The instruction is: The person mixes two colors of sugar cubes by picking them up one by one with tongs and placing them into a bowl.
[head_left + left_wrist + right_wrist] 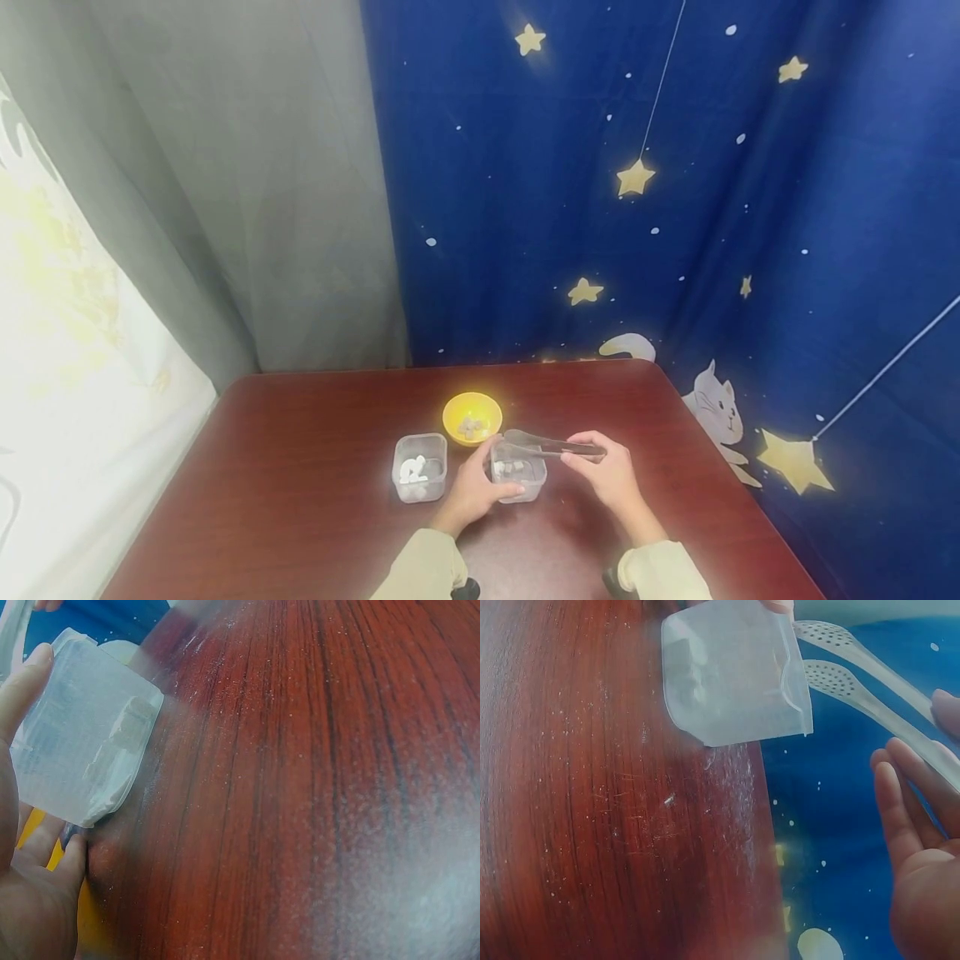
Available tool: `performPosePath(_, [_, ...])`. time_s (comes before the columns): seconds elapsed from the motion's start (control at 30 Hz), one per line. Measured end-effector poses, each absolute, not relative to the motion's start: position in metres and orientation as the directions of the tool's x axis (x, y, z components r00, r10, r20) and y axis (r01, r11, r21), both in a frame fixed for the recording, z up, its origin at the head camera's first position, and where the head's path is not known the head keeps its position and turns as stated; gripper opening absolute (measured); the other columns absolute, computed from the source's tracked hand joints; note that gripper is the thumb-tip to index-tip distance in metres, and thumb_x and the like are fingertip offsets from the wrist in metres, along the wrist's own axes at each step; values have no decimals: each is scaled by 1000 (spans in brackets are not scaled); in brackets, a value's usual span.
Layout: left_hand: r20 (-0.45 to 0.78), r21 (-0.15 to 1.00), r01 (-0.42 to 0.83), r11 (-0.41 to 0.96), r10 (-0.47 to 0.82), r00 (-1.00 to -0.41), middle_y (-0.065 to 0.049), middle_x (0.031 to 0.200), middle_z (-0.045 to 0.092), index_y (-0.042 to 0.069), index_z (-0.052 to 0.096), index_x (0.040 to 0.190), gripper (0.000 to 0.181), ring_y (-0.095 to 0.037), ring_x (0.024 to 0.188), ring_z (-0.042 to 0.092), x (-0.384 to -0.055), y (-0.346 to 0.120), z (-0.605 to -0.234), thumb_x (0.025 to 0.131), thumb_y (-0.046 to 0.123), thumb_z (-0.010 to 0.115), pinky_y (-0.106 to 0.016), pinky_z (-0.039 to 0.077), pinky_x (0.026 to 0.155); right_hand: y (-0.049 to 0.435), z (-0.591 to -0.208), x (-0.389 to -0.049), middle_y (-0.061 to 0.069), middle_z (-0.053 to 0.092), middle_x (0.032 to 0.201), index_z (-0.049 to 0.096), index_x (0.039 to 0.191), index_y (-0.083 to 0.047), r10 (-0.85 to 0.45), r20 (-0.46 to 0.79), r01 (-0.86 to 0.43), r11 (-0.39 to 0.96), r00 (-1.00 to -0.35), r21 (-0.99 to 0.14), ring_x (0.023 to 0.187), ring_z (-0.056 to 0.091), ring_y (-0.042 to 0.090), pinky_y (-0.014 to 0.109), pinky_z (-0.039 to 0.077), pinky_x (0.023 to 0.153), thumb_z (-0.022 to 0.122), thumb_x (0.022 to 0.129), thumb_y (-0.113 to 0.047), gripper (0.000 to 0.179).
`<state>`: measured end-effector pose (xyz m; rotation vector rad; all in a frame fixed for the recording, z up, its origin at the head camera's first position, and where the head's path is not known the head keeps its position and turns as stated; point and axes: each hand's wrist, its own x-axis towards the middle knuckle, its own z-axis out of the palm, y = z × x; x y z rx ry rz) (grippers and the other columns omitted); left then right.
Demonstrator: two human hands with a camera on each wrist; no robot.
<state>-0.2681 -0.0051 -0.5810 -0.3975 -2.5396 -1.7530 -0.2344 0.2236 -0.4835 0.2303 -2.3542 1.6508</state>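
Note:
My left hand (472,490) grips a clear plastic container (531,485) by its left side, thumb at the near wall and fingers on the far side. A few pale chunks (512,467) lie inside. Between the thumb and fingers of my right hand (613,479) is a pair of tongs (551,445), whose tips reach over that container. In the right wrist view the tongs' two perforated heads (830,678) stand apart at the container's rim, with nothing visible between them. The left wrist view shows the container's wall (67,727) with pale pieces showing through.
Just behind the left hand stands a yellow bowl (472,402) with several small pale pieces in it. A second clear container (420,442) with white pieces (413,469) is left of the hand. All stand on a reddish-brown table (300,500), with curtains (525,208) behind its far edge.

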Motion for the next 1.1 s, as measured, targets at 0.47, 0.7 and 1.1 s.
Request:
performPosePath(0.47, [173,922,229,311,199,-965,-7,140,52,9,41,147,97,-23,124,50,-269,-5,-584,67,38,88,-49,35,106,227,-522,-255,1,72,82,72,88,-15,-45,339,-322,452,-940,-832,70,70,15,28,56,61,86,71,-8,23])
performPosePath(0.7, [167,923,224,314,198,-966,-7,137,55,10,41,147,97,-23,121,52,-270,-5,-584,67,39,88,-50,36,105,224,-521,-258,2,72,83,72,88,-14,-75,319,-313,499,-945,-808,70,71,14,26,56,61,85,71,-7,23])
performPosePath(1.1, [176,915,234,328,199,-964,-6,136,56,10,41,147,96,-22,119,54,-271,-5,-586,67,38,88,-48,38,103,220,-526,-259,2,73,83,71,87,-14,-103,324,-329,516,-941,-791,71,71,15,25,56,61,83,72,-4,21])
